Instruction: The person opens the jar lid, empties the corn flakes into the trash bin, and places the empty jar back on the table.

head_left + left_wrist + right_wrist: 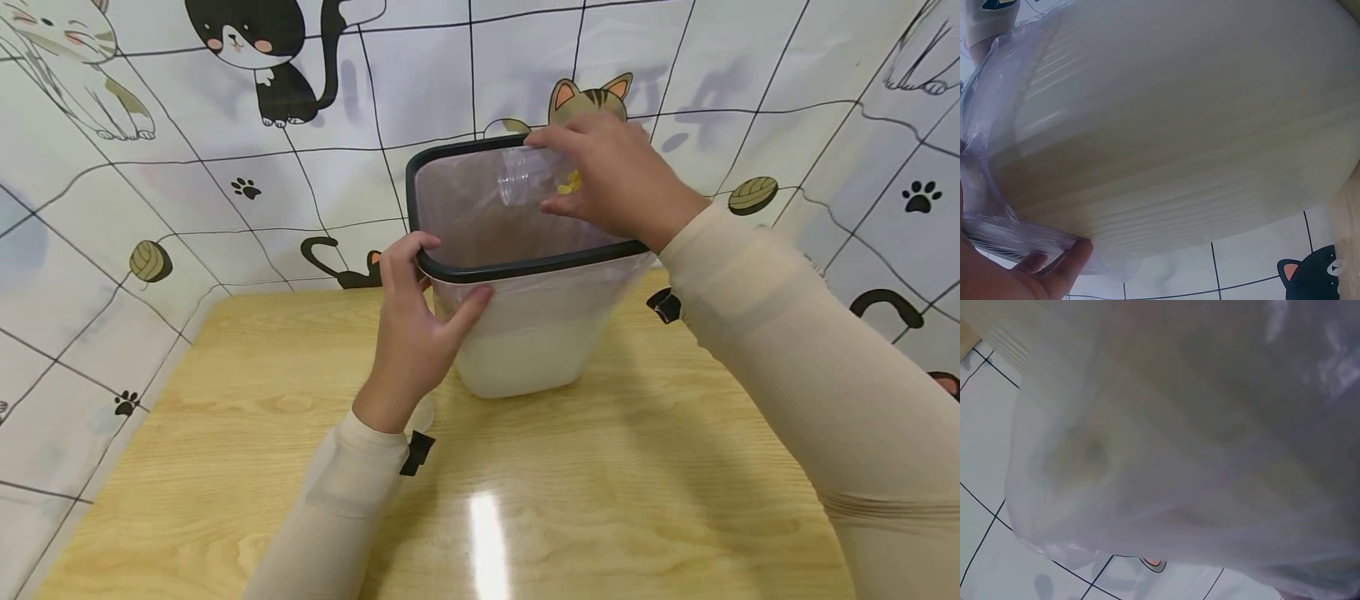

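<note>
A whitish trash bin (517, 350) with a black rim (525, 267) and a thin clear liner bag stands tilted on the table. My left hand (416, 333) grips its near left corner, thumb on the front and fingers over the rim; the left wrist view shows fingertips (1072, 265) against the liner (985, 181). Over the bin's mouth, my right hand (611, 179) holds a clear plastic cup (514, 177) with yellow marks, lying sideways between thumb and fingers. The bin's blurred, liner-covered side (1166, 456) fills most of the right wrist view, hiding the hand there.
Beneath the bin is a light wooden table (262, 467). A small clear round piece (423, 414) shows behind my left wrist. Cat-printed white sheeting (420, 75) rises behind the table and along both sides.
</note>
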A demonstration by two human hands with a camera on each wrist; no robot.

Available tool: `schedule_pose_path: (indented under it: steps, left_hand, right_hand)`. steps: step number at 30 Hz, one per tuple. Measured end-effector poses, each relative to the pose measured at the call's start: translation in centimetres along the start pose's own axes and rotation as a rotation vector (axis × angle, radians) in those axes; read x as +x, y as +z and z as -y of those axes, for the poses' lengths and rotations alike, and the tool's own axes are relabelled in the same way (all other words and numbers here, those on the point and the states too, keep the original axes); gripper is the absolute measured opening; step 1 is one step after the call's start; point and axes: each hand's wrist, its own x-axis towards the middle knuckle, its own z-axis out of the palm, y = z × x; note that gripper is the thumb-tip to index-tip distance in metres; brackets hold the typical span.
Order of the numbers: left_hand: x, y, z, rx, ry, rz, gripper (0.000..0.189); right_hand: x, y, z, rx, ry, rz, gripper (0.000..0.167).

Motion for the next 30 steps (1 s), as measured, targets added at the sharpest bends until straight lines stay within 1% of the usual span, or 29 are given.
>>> schedule_pose_path:
  steps: [3, 7, 11, 20, 23, 26, 30]
  left_hand:
    - [-0.3, 0.0, 0.0, -0.002, -0.017, 0.009, 0.07]
    - [-0.8, -0.1, 0.1, 0.007, -0.033, 0.004, 0.07]
    - [-1.1, -0.1, 0.2, 0.012, -0.032, -0.004, 0.071]
    - [-0.4, 0.2, -0.1, 0.022, 0.032, -0.01, 0.07]
    - [-0.4, 0.4, -0.2, 0.019, 0.045, -0.016, 0.069]
    - [-0.3, 0.4, -0.2, 0.018, 0.043, -0.01, 0.069]
    - [-0.4, 0.1, -0.1, 0.022, 0.013, -0.002, 0.07]
  right_hand:
    - [-0.2, 0.3, 0.0, -0.006, -0.019, -0.025, 0.066]
    - [-0.4, 0.7, 0.2, -0.006, -0.045, -0.059, 0.065]
    - [-0.5, 0.9, 0.4, -0.008, -0.064, -0.08, 0.064]
    - [-0.8, 0.1, 0.0, -0.061, -0.078, -0.107, 0.066]
    - [-0.8, 0.1, -0.1, -0.072, -0.083, -0.112, 0.066]
    - [-0.8, 0.1, -0.1, -0.077, -0.082, -0.114, 0.066]
    - [-0.8, 0.2, 0.1, -0.064, -0.072, -0.101, 0.065]
